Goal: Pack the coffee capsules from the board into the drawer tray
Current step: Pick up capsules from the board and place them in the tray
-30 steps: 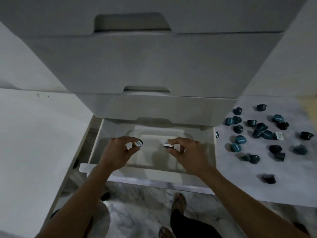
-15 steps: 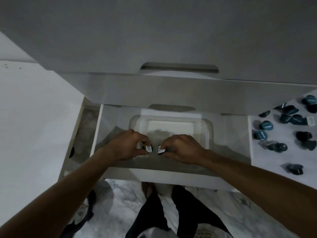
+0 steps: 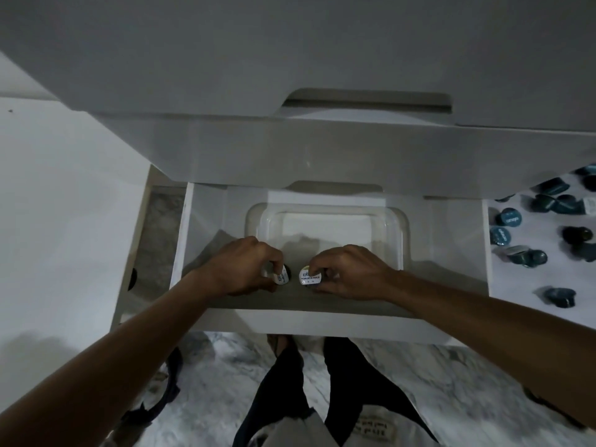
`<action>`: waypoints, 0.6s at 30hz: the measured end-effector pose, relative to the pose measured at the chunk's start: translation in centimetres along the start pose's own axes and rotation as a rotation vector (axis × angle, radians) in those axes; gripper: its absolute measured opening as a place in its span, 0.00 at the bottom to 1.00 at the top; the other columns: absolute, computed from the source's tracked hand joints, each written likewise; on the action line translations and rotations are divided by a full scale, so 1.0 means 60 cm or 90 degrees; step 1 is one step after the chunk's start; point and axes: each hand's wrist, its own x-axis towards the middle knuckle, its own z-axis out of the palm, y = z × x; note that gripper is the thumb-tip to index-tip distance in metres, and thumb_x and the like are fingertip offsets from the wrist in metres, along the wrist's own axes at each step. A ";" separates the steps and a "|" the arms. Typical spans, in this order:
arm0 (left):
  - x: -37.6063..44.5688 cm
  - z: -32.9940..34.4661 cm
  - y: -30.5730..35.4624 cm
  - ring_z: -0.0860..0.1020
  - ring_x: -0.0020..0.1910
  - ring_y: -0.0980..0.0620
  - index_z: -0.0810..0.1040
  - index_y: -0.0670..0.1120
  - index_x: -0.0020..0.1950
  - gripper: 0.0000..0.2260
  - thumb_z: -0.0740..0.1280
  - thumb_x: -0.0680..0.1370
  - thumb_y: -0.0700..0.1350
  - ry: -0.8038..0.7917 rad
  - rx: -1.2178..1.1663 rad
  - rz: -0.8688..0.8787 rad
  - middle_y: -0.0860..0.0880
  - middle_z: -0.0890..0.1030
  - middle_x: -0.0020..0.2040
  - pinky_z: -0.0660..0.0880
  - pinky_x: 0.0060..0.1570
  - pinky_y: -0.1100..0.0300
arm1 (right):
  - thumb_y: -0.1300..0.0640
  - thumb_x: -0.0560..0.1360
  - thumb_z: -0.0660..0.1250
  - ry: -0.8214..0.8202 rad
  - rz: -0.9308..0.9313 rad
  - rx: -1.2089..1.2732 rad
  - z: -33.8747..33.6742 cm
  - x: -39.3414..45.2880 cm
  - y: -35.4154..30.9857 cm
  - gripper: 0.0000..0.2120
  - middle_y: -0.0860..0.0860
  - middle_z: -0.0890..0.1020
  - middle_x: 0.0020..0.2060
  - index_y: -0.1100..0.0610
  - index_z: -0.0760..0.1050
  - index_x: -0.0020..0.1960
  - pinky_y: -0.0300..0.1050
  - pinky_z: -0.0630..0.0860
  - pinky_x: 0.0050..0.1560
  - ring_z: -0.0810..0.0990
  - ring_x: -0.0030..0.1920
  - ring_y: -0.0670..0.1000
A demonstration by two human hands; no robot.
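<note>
Dim light, grey marbled floor [image 3: 225, 375], white stacked drawer fronts [image 3: 290, 59] above.

I can read "ROBUSTA MILD" on the white foil lid of the capsule [image 3: 309, 276] at the centre of the frame, under larger blue letters I can't make out. The lid of the capsule just left of it [image 3: 282, 275] carries blue print, unreadable at its tilt. At the right edge, a teal capsule lid [image 3: 509, 217] bears white lettering too blurred to read.
</note>
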 end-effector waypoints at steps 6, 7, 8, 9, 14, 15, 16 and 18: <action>-0.008 -0.001 -0.001 0.71 0.31 0.67 0.81 0.55 0.48 0.06 0.72 0.74 0.54 -0.004 -0.030 0.004 0.65 0.72 0.31 0.77 0.46 0.55 | 0.47 0.72 0.72 -0.054 0.028 0.028 -0.003 -0.002 0.003 0.14 0.44 0.83 0.45 0.46 0.79 0.57 0.48 0.78 0.44 0.80 0.42 0.44; -0.009 -0.001 0.000 0.72 0.29 0.68 0.81 0.53 0.47 0.05 0.72 0.75 0.52 -0.003 -0.032 0.004 0.65 0.70 0.28 0.77 0.45 0.55 | 0.48 0.72 0.72 -0.060 0.029 0.026 -0.003 -0.001 0.002 0.14 0.45 0.83 0.43 0.46 0.79 0.57 0.48 0.78 0.44 0.79 0.41 0.44; -0.009 -0.001 0.001 0.73 0.29 0.69 0.81 0.52 0.47 0.03 0.71 0.75 0.50 -0.001 -0.035 0.005 0.65 0.70 0.27 0.77 0.44 0.56 | 0.48 0.72 0.72 -0.066 0.030 0.026 -0.002 0.001 0.001 0.14 0.45 0.83 0.42 0.46 0.79 0.57 0.48 0.78 0.43 0.79 0.41 0.45; -0.009 -0.002 0.003 0.73 0.30 0.72 0.80 0.51 0.46 0.03 0.71 0.75 0.49 0.002 -0.040 0.008 0.64 0.70 0.26 0.76 0.42 0.56 | 0.48 0.72 0.72 -0.071 0.031 0.026 -0.002 0.003 -0.001 0.13 0.46 0.83 0.41 0.46 0.79 0.56 0.48 0.78 0.43 0.79 0.41 0.45; -0.009 -0.005 0.000 0.72 0.35 0.78 0.78 0.51 0.44 0.04 0.71 0.76 0.48 0.000 -0.048 0.017 0.64 0.72 0.29 0.73 0.38 0.62 | 0.50 0.72 0.73 -0.067 0.025 0.035 0.006 0.018 -0.013 0.11 0.45 0.84 0.38 0.46 0.79 0.54 0.43 0.77 0.41 0.77 0.37 0.41; -0.009 -0.006 -0.001 0.72 0.35 0.77 0.78 0.52 0.44 0.04 0.71 0.76 0.49 -0.001 -0.048 0.018 0.63 0.73 0.30 0.72 0.37 0.62 | 0.50 0.72 0.73 -0.067 0.027 0.043 0.008 0.021 -0.016 0.11 0.45 0.84 0.38 0.46 0.79 0.54 0.42 0.76 0.40 0.77 0.36 0.40; -0.010 -0.005 -0.003 0.72 0.35 0.77 0.77 0.52 0.44 0.04 0.71 0.75 0.49 -0.002 -0.047 0.020 0.63 0.73 0.31 0.72 0.36 0.63 | 0.49 0.72 0.73 -0.068 0.027 0.048 0.010 0.023 -0.019 0.11 0.45 0.84 0.39 0.46 0.79 0.54 0.41 0.76 0.40 0.77 0.37 0.40; -0.012 -0.003 -0.003 0.72 0.36 0.77 0.77 0.52 0.44 0.04 0.71 0.76 0.49 0.000 -0.045 0.023 0.62 0.73 0.32 0.70 0.35 0.65 | 0.48 0.72 0.73 -0.071 0.028 0.051 0.011 0.025 -0.024 0.10 0.45 0.84 0.39 0.45 0.79 0.53 0.42 0.77 0.40 0.78 0.37 0.41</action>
